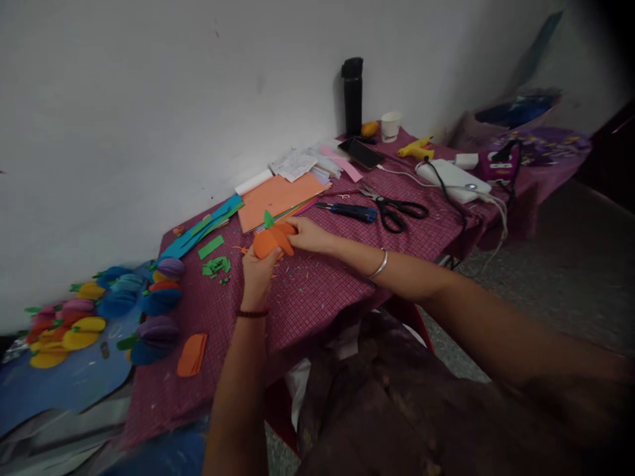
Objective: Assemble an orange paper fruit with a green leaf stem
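Note:
Above the checked tablecloth (317, 297), an orange paper pumpkin (268, 242) with a green paper leaf (268, 219) on top is held between both hands. My left hand (256, 276) is closed round its lower left side. The fingers of my right hand (308, 235) pinch its right side, where the paper layers stand apart. Just left of the hands lie a green paper strip (211, 247) and a heap of small green paper pieces (217, 266). Nearer the front is a stack of cut orange paper shapes (192, 355).
Finished paper fruits (82, 330) crowd the left. Behind the hands are orange sheets (280, 198), a blue-handled cutter (350, 211), black scissors (397, 208) and a phone (361, 153). A black bottle (352, 99), paper cup (390, 125), yellow glue gun (417, 148) and corded white box (452, 180) stand farther back.

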Demonstrator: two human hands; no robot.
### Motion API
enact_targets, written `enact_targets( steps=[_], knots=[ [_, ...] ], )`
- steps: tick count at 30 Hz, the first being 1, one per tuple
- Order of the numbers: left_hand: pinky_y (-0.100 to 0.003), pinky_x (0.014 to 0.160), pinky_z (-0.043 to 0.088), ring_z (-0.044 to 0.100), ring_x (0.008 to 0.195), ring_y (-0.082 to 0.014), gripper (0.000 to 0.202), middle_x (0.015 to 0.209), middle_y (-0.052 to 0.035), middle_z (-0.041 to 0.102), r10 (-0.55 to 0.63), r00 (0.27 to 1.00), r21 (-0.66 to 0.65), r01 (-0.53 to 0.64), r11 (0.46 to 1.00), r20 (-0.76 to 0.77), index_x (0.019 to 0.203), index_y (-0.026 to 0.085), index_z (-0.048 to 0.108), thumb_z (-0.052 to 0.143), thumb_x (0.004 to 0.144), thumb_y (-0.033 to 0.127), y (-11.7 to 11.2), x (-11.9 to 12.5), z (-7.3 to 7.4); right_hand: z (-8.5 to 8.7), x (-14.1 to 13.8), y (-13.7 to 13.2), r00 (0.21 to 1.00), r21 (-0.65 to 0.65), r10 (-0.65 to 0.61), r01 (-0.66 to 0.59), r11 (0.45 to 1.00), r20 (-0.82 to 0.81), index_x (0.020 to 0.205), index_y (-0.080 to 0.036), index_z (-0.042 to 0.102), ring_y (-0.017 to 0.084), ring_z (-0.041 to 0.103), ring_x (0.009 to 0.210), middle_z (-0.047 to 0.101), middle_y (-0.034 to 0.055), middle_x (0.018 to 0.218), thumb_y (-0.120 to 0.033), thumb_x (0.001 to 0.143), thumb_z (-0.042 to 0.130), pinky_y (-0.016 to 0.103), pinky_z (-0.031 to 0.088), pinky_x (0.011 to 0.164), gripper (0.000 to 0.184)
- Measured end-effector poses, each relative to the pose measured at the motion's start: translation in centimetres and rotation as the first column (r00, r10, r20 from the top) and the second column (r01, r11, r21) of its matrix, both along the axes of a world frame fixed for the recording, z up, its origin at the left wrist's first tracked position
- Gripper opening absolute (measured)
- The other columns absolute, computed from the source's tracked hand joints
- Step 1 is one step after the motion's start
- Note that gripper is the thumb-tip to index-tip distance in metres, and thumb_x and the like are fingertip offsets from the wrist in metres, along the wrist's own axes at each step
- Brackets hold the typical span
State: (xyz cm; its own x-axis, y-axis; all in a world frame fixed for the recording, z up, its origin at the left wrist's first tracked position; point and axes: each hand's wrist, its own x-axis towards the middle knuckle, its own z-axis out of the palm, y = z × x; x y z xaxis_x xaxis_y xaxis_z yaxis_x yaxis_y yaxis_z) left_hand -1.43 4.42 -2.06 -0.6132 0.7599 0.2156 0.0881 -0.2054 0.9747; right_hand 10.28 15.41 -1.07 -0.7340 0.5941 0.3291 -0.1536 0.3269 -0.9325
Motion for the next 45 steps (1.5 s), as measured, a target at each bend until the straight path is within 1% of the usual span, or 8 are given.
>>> enact_targets(
  steps=[3,7,16,23,27,35,41,45],
  knots=[
    [-0.026,0.064,0.050,0.061,0.066,-0.0140,0.045,0.079,-0.0030,0.069,0.006,0.975,-0.087,-0.026,0.996,-0.222,0.092,0.011,0.071,0.083,0.054,0.030,-0.2,0.0,-0.1,-0.1,0.1,0.4,0.999,0.020,-0.039,0.039,0.999,0.007,0.075,-0.014,0.056,0.009,0.041,0.064,0.050,-0.0033,0.070,-0.024,0.074,0.058,0.020,0.034,0.059,0.011],
    [-0.027,0.067,0.050,0.060,0.069,-0.0154,0.041,0.080,-0.0038,0.069,0.016,0.949,-0.072,-0.041,0.997,-0.316,0.092,0.011,0.072,0.079,0.062,0.037,-0.4,0.4,0.3,0.0,0.2,0.4,0.995,0.103,-0.103,0.100,0.990,0.020,0.071,-0.015,0.053,0.010,0.041,0.065,0.050,-0.0026,0.067,-0.024,0.077,0.053,0.021,0.030,0.060,0.011],
    [-0.025,0.064,0.047,0.053,0.064,-0.0114,0.033,0.073,0.0003,0.064,-0.018,0.969,-0.120,-0.012,0.993,-0.248,0.085,0.014,0.070,0.075,0.065,0.040,-0.7,0.7,0.5,0.4,0.6,-0.2,0.989,0.196,-0.146,0.138,0.971,0.025,0.062,-0.017,0.043,0.009,0.039,0.063,0.043,-0.0041,0.064,-0.020,0.073,0.049,0.022,0.028,0.060,0.013],
    [-0.021,0.055,0.037,0.043,0.057,-0.0089,0.020,0.062,0.0040,0.054,-0.016,0.933,-0.097,-0.021,0.995,-0.359,0.073,0.015,0.068,0.073,0.067,0.034,-0.6,0.0,0.0,0.4,0.6,-0.2,0.993,0.257,-0.115,0.110,0.960,0.007,0.072,-0.017,0.049,0.011,0.043,0.067,0.049,-0.0026,0.070,-0.029,0.080,0.050,0.023,0.030,0.063,0.015],
    [-0.022,0.058,0.042,0.048,0.059,-0.0096,0.023,0.066,0.0026,0.059,-0.035,0.953,-0.109,0.002,0.994,-0.301,0.077,0.015,0.070,0.075,0.065,0.035,-0.6,0.5,0.3,0.4,0.3,-0.1,0.989,0.274,-0.146,0.144,0.951,-0.014,0.070,-0.017,0.048,0.011,0.043,0.067,0.049,-0.0022,0.069,-0.025,0.080,0.049,0.023,0.028,0.063,0.013],
    [-0.021,0.063,0.046,0.053,0.064,-0.0094,0.032,0.074,0.0002,0.065,-0.038,0.996,-0.042,0.035,0.999,-0.079,0.086,0.015,0.070,0.078,0.066,0.039,-0.5,1.2,0.4,0.9,0.7,-0.3,0.987,0.190,-0.161,0.154,0.970,0.026,0.073,-0.015,0.053,0.010,0.041,0.066,0.051,-0.0018,0.071,-0.027,0.081,0.053,0.024,0.028,0.061,0.015],
    [-0.024,0.066,0.049,0.056,0.065,-0.0098,0.034,0.079,0.0001,0.067,-0.003,0.995,-0.058,-0.003,0.998,-0.098,0.090,0.014,0.070,0.079,0.067,0.037,-0.5,0.7,0.0,0.4,0.4,0.1,0.980,0.193,-0.199,0.198,0.961,-0.016,0.066,-0.018,0.045,0.011,0.041,0.064,0.048,-0.0029,0.066,-0.026,0.082,0.053,0.025,0.028,0.060,0.020],
    [-0.026,0.066,0.050,0.057,0.064,-0.0111,0.035,0.075,-0.0001,0.066,0.042,0.988,-0.077,-0.053,0.996,-0.145,0.083,0.014,0.067,0.081,0.062,0.038,-0.4,0.6,0.1,0.3,0.3,-0.3,0.989,0.134,-0.126,0.135,0.982,-0.070,0.080,-0.017,0.050,0.012,0.046,0.069,0.053,-0.0005,0.076,-0.035,0.088,0.051,0.025,0.034,0.064,0.021]
  ],
)
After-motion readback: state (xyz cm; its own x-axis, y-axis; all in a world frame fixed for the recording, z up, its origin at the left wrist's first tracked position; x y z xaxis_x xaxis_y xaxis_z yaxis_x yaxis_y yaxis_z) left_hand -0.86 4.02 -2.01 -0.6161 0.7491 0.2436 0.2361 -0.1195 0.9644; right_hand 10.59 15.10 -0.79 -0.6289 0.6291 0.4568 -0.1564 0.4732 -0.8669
